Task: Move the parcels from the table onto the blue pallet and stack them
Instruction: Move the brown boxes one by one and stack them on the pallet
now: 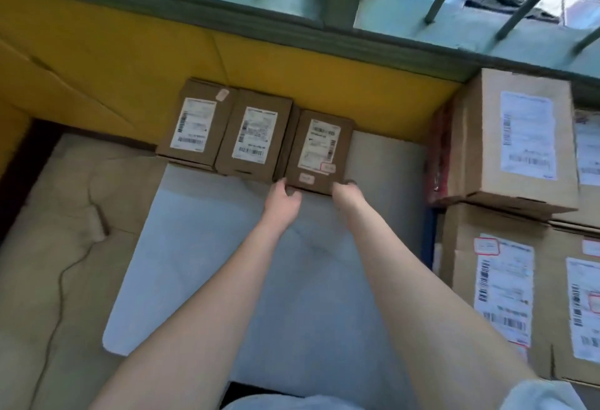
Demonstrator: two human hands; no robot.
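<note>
Three small brown parcels with white labels stand in a row against a yellow wall. The right parcel is held at its near edge by both hands: my left hand grips its near left corner, my right hand its near right corner. The middle parcel touches it on the left, and the left parcel sits beside that one. All rest on a pale sheet laid over flattened cardboard. A thin blue edge, perhaps the pallet, shows to the right of the sheet.
Larger labelled cartons are stacked at the right, with more of them below. Flattened cardboard covers the left. The yellow wall and a green barred window frame close off the far side.
</note>
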